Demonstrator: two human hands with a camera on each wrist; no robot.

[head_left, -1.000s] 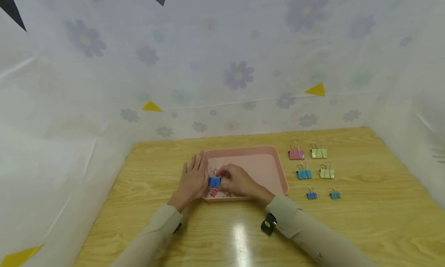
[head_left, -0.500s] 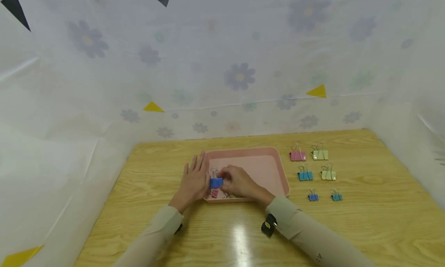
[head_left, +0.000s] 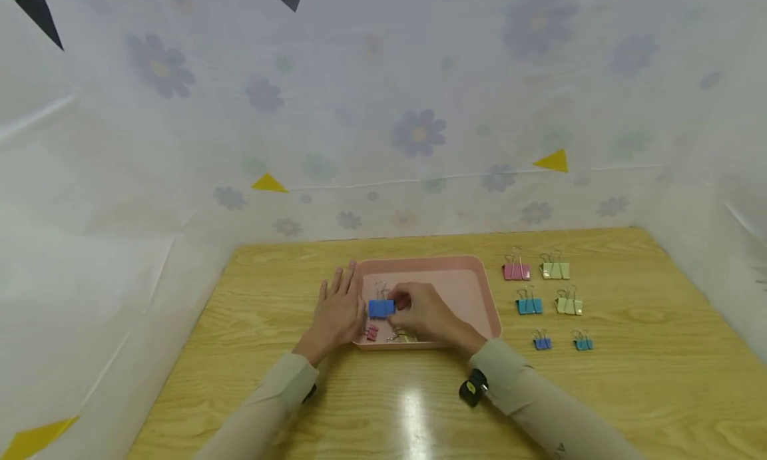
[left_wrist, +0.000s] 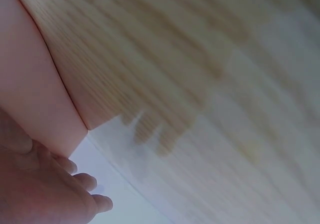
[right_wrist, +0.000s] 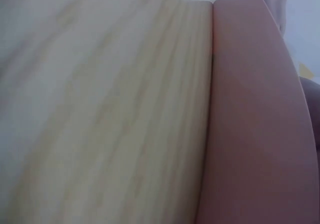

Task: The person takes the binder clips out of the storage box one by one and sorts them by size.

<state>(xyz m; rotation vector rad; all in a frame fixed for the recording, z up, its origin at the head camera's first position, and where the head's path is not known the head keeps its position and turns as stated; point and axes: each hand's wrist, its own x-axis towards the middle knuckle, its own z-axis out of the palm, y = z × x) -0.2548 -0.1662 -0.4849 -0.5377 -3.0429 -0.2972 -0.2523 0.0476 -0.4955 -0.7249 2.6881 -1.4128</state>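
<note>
Over the left part of a pink tray [head_left: 446, 263], my right hand [head_left: 422, 311] pinches a blue binder clip [head_left: 381, 309] by its right side, wire handles upward. My left hand [head_left: 337, 311] rests with straight fingers against the tray's left edge. In the left wrist view that hand [left_wrist: 45, 189] lies along the tray wall [left_wrist: 35, 79]. Below the blue clip, a small pink binder clip [head_left: 371, 332] lies in the tray. Next to it is a yellowish clip [head_left: 407, 338], partly hidden by my right hand. The right wrist view mostly shows the tray's outer wall [right_wrist: 255, 114].
Right of the tray, binder clips stand in rows of two: pink [head_left: 516, 271] and pale yellow [head_left: 556, 270] at the back, blue [head_left: 530, 305] and pale yellow [head_left: 569, 305] in the middle, small blue [head_left: 542, 343] and teal [head_left: 583, 344] in front. A flowered sheet [head_left: 359, 114] hangs behind the wooden table [head_left: 287, 267].
My right hand has moved slightly right with the blue binder clip, away from my left hand and the small pink clip. The left hand stays at the tray's edge.
</note>
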